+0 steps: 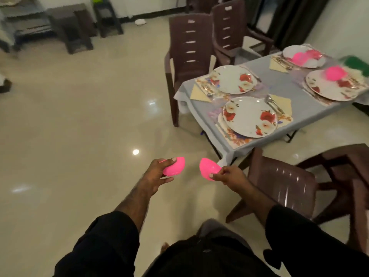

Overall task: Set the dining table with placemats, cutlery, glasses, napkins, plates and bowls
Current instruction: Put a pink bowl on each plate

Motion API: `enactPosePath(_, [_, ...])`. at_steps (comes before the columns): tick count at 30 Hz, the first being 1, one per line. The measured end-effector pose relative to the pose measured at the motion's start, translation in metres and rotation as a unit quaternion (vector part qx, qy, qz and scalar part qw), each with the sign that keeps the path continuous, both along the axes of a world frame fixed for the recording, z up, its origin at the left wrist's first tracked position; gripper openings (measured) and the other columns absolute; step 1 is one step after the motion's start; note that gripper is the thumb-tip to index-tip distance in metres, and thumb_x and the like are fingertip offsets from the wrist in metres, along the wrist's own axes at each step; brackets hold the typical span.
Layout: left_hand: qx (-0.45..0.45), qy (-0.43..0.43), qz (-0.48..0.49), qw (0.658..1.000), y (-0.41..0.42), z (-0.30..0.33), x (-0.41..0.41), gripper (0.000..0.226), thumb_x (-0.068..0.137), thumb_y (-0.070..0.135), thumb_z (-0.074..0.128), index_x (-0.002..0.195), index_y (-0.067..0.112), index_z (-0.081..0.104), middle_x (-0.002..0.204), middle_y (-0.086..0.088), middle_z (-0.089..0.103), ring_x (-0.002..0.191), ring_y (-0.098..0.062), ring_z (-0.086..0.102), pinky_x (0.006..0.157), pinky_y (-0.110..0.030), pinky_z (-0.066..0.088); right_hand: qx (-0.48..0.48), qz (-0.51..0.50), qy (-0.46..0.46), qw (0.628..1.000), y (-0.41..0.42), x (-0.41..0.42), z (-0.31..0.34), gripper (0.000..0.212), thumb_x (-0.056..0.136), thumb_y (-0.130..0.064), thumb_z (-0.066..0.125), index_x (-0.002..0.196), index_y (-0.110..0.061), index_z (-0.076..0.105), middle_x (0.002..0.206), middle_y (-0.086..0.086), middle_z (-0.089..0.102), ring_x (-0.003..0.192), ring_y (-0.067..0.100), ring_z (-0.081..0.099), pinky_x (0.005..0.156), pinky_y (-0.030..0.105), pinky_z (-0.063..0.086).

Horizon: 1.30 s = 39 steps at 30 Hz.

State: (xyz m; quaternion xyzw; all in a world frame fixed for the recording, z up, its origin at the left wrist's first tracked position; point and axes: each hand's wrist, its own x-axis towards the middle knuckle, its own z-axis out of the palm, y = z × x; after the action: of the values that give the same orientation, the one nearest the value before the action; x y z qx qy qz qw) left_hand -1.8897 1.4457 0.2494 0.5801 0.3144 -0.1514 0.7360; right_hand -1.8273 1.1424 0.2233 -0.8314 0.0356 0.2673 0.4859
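My left hand point(159, 172) grips a pink bowl point(175, 166) and my right hand point(227, 173) pinches a second pink bowl point(208, 168) by its rim, both held over the floor short of the table. The dining table point(299, 108), under a grey cloth, stands ahead to the right. Two flowered plates at its near end, one in front point(249, 116) and one at the left side point(232, 78), carry no bowl. Two far plates, the back one point(305, 55) and the right one point(331, 86), each bear a pink bowl. Placemats, yellow napkins point(199, 94) and cutlery lie beside the plates.
Brown plastic chairs stand at the table's left side point(189, 50) and behind it point(227, 27). Another brown chair point(283, 182) is close at my right, beside the table's near corner. Glossy tiled floor point(79, 136) spreads to the left, with stools and shelving along the far wall.
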Motion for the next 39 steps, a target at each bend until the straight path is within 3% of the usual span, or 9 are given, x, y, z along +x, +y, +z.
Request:
enactPosePath(8, [-0.032,-0.025,-0.096,0.995,-0.049,0.003,0.184,0.102,0.054,0.046,0.099,0.133,0.001,0.053,0.137,-0.017,0.061,0.114,-0.028,0.071,0.079,-0.037,0.062,0.014,-0.174,-0.031,0.984,-0.047,0.121,-0.005,0.053,0.064,-0.054,0.096,0.064,-0.013,0.063,0.072,0.017,0.069,0.075,0.035,0.075,0.075,0.056,0.064])
enactPosePath(13, [-0.039,-0.032,-0.108,0.993,-0.075,0.010,0.292,0.083,0.067,0.030,0.093,0.133,0.009,0.048,0.140,-0.014,0.057,0.112,-0.025,0.070,0.081,-0.039,0.063,0.028,-0.216,-0.069,0.974,-0.061,0.228,-0.004,0.045,0.076,-0.039,0.093,0.065,-0.011,0.061,0.060,-0.007,0.058,0.060,0.009,0.056,0.062,0.026,0.046])
enactPosePath(17, [-0.028,0.001,-0.116,0.993,-0.093,0.012,0.361,0.082,0.082,0.022,0.091,0.147,0.011,0.042,0.141,-0.012,0.052,0.120,-0.029,0.064,0.097,-0.048,0.062,-0.040,-0.249,-0.068,0.965,-0.080,0.302,-0.016,0.047,0.073,-0.042,0.094,0.068,-0.008,0.063,0.076,0.000,0.065,0.082,0.020,0.062,0.069,0.035,0.043])
enactPosePath(21, [-0.033,0.015,-0.132,0.991,-0.115,0.013,0.416,0.092,0.068,0.031,0.093,0.144,0.012,0.046,0.139,-0.016,0.055,0.119,-0.033,0.065,0.093,-0.048,0.063,-0.152,-0.209,-0.081,0.963,-0.099,0.362,-0.021,0.042,0.070,-0.042,0.096,0.073,-0.012,0.067,0.101,0.009,0.065,0.096,0.023,0.060,0.076,0.032,0.041])
enactPosePath(25, [-0.011,0.011,-0.188,0.982,-0.136,0.022,0.474,0.082,0.077,0.030,0.092,0.143,0.014,0.047,0.134,-0.014,0.058,0.116,-0.033,0.067,0.090,-0.045,0.064,-0.262,-0.156,-0.065,0.950,-0.112,0.400,-0.027,0.043,0.069,-0.049,0.094,0.090,-0.017,0.073,0.125,0.011,0.055,0.105,0.031,0.062,0.094,0.037,0.052])
enactPosePath(28, [0.005,0.000,-0.204,0.979,-0.151,0.028,0.514,0.064,0.085,0.027,0.089,0.136,0.014,0.052,0.132,-0.013,0.060,0.115,-0.031,0.068,0.096,-0.051,0.062,-0.291,-0.144,-0.063,0.944,-0.119,0.417,-0.032,0.046,0.072,-0.051,0.090,0.097,-0.015,0.075,0.130,0.012,0.053,0.102,0.034,0.065,0.096,0.039,0.054])
enactPosePath(31, [-0.002,-0.001,-0.204,0.979,-0.162,0.034,0.546,0.075,0.083,0.027,0.091,0.142,0.011,0.048,0.137,-0.016,0.058,0.118,-0.033,0.067,0.095,-0.052,0.063,-0.299,-0.121,-0.059,0.945,-0.123,0.430,-0.029,0.045,0.075,-0.051,0.087,0.099,-0.015,0.074,0.134,0.013,0.052,0.099,0.032,0.066,0.095,0.039,0.055])
enactPosePath(36, [-0.024,-0.012,-0.206,0.978,-0.178,0.042,0.577,0.078,0.081,0.029,0.093,0.142,0.004,0.051,0.141,-0.017,0.058,0.123,-0.036,0.065,0.086,-0.049,0.065,-0.312,-0.095,-0.082,0.942,-0.124,0.438,-0.026,0.087,0.069,-0.064,0.085,0.138,-0.021,0.053,0.156,0.017,0.038,0.126,0.043,0.057,0.102,0.048,0.052])
enactPosePath(39, [-0.014,-0.011,-0.202,0.979,-0.183,0.043,0.589,0.080,0.080,0.030,0.094,0.143,0.008,0.050,0.142,-0.015,0.054,0.125,-0.036,0.063,0.094,-0.056,0.062,-0.358,-0.037,-0.106,0.927,-0.121,0.446,-0.024,0.102,0.070,-0.071,0.080,0.148,-0.021,0.038,0.155,0.017,0.039,0.127,0.043,0.056,0.103,0.050,0.052])
